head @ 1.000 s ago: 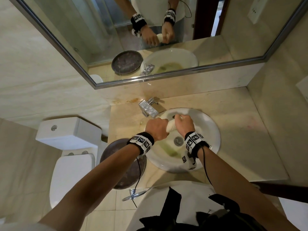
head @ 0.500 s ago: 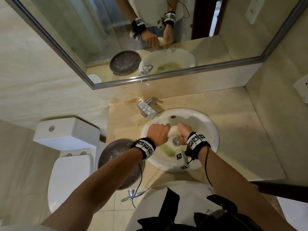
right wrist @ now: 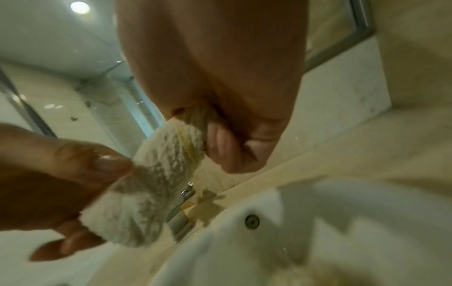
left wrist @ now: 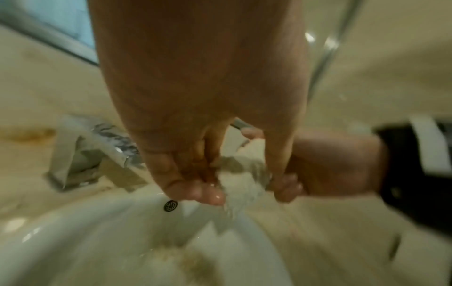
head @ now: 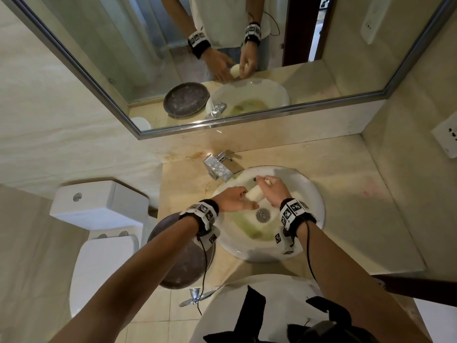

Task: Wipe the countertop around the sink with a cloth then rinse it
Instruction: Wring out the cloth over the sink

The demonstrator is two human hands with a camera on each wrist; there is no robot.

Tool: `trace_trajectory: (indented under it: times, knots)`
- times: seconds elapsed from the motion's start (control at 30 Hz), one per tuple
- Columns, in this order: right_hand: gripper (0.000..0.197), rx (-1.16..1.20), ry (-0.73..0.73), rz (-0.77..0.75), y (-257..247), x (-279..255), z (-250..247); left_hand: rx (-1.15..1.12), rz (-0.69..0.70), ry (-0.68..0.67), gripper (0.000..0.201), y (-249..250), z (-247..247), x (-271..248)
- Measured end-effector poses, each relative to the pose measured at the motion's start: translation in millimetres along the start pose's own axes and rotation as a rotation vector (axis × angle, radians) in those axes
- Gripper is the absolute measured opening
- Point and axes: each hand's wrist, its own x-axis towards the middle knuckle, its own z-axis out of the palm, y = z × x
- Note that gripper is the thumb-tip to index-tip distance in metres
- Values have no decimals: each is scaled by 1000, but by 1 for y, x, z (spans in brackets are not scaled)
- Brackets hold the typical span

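Observation:
A rolled white cloth hangs over the white sink, between my two hands. My left hand pinches its near end with thumb and fingers. My right hand is curled round the far end, close to the overflow hole. In the right wrist view the cloth looks twisted and wet, with yellowish streaks near my right fingers. In the left wrist view water drips from the cloth into the sink. The chrome faucet stands at the back left. Beige countertop surrounds the sink.
A dark round tray sits on the counter's left end, under my left forearm. A white toilet stands to the left of the counter. A mirror runs along the back wall and a socket is on the right wall.
Both hands have stayed over the basin with the cloth between them. My left hand has turned from a tight fist to a looser pinch, and my right hand has shifted slightly toward the back.

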Motion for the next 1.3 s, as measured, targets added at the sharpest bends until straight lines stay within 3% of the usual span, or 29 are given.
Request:
trace_trajectory:
  times: [0.1, 0.2, 0.3, 0.4, 0.57, 0.7, 0.93, 1.07, 1.17, 1.3]
  knots:
    - [46, -63, -25, -122, -2, 8, -10, -394, 24, -59, 50, -9, -15, -1]
    - [16, -10, -17, -219, -18, 4, -15, -581, 51, -84, 36, -11, -30, -6]
    - [22, 135, -15, -332, -41, -5, -17, -798, 84, -185, 30, -3, -38, -11]
    - [21, 239, -9, -419, -63, -10, -18, -1070, 105, -279, 40, 8, -43, -15]
    - [20, 329, -81, -477, -91, -23, -24, -1162, 163, -437, 50, 17, -57, -22]
    - [22, 238, -100, -569, -93, -29, -30, -1238, 134, -581, 56, 15, -71, -25]
    - [25, -188, -74, -608, -92, -30, -24, -720, 88, -391, 14, 26, -71, -37]
    - [39, -322, 39, -507, -80, -32, -14, -520, -5, -226, 23, 32, -61, -38]
    - [36, -304, 131, -432, -70, -28, -5, -407, -53, -118, 20, 37, -51, -36]
    - [37, -286, 172, -323, -65, -25, -4, -295, -173, 88, 37, 45, -35, -27]
